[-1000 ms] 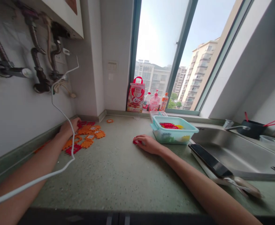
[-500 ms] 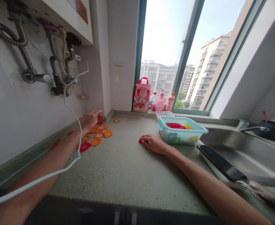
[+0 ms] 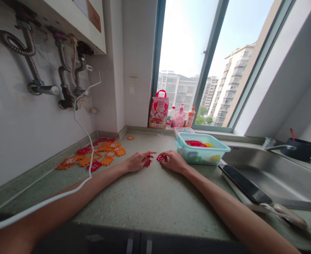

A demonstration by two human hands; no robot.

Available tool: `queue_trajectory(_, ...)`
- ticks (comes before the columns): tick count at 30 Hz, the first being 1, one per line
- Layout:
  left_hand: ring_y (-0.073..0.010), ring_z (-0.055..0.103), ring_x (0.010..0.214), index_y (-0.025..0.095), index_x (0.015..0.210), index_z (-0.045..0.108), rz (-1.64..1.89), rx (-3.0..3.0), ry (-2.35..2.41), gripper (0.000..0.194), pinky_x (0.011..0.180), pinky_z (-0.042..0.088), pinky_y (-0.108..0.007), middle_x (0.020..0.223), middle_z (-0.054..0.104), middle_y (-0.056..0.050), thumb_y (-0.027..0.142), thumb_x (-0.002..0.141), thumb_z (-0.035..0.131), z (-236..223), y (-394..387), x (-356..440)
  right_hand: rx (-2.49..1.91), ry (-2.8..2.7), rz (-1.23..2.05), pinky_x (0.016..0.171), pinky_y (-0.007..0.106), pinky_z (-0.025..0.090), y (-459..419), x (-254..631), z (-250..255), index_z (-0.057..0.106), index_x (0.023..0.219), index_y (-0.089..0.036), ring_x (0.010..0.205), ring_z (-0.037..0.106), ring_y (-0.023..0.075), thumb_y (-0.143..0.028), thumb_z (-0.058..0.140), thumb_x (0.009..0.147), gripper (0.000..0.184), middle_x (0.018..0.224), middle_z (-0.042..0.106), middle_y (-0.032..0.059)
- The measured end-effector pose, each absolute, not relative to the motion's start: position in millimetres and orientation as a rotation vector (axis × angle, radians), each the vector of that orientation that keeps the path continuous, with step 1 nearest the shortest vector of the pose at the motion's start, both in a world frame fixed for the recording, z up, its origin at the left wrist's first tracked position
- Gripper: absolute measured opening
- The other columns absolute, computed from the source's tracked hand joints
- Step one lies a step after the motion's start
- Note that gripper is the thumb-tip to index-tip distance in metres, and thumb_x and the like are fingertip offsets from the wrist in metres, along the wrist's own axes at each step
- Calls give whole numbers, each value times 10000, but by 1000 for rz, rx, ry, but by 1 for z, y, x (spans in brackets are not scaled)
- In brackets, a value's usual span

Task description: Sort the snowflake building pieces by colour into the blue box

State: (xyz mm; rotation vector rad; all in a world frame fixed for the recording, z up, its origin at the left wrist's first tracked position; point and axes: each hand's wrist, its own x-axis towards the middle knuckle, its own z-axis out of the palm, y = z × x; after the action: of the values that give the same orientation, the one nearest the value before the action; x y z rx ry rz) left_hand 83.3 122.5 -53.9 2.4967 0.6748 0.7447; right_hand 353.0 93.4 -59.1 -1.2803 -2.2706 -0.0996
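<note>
Over the middle of the counter, my left hand (image 3: 138, 161) is closed on a red toothed-edge puzzle piece (image 3: 148, 162), partly hidden by the fingers. Just to its right, my right hand (image 3: 174, 161) grips a second red puzzle piece (image 3: 161, 158) by its right side, low at the counter surface. A small gap separates the two pieces. Orange puzzle pieces (image 3: 109, 155) and red ones (image 3: 94, 165) lie spread in a loose heap on the left. One orange piece (image 3: 130, 138) lies apart near the back wall.
A light-blue plastic box (image 3: 205, 155) holding red and yellow pieces stands beside my right hand. Right of it are a phone (image 3: 246, 183) and a steel sink (image 3: 277, 173). A white cable (image 3: 65, 194) crosses above my left forearm. Bottles (image 3: 180, 117) line the windowsill.
My left hand has come from the heap at the left to the counter's middle, bringing a red puzzle piece close to the one in my right hand. The right hand stays nearly in place.
</note>
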Motion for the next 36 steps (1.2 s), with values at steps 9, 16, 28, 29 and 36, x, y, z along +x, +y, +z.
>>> queue_trajectory(9,-299,509,1442,368,1654,292,513,2681,343,822,1211,416,-468,1604,496,-76,430,932,680,-40,105,74,-1172,-1909,-24,875,408,596,102,351,-62,722,1202,-231,988,724,250,-362,670,934,303,1130,780,89)
queue_trajectory(16,-328,330,1565,325,1676,229,784,2577,682,977,1296,281,-539,1708,314,-109,746,884,618,-55,145,57,-944,-1773,-99,945,432,569,80,334,-47,606,1351,-252,1089,678,265,-387,577,1009,369,1260,706,126)
queue_trajectory(28,-291,304,1573,315,1624,366,999,2665,1097,723,1300,222,-525,1647,438,-70,711,1031,245,-41,169,42,-911,-2421,268,1054,415,506,73,300,-58,705,1233,-249,1160,674,261,-442,719,951,343,1226,744,92)
queue_trajectory(29,-296,298,1574,318,1608,397,990,2704,1177,714,1296,216,-536,1642,444,-75,712,1029,256,-35,176,32,-910,-2423,270,1046,416,508,72,301,-58,705,1228,-248,1147,676,263,-463,753,921,378,1210,748,90)
queue_trajectory(36,-356,382,1508,208,1511,551,849,2551,1965,673,1238,295,-523,1618,442,-168,617,1049,281,-23,232,-75,-944,-2390,239,955,352,520,69,302,-56,702,1136,-231,1025,681,228,-244,758,847,294,1079,747,66)
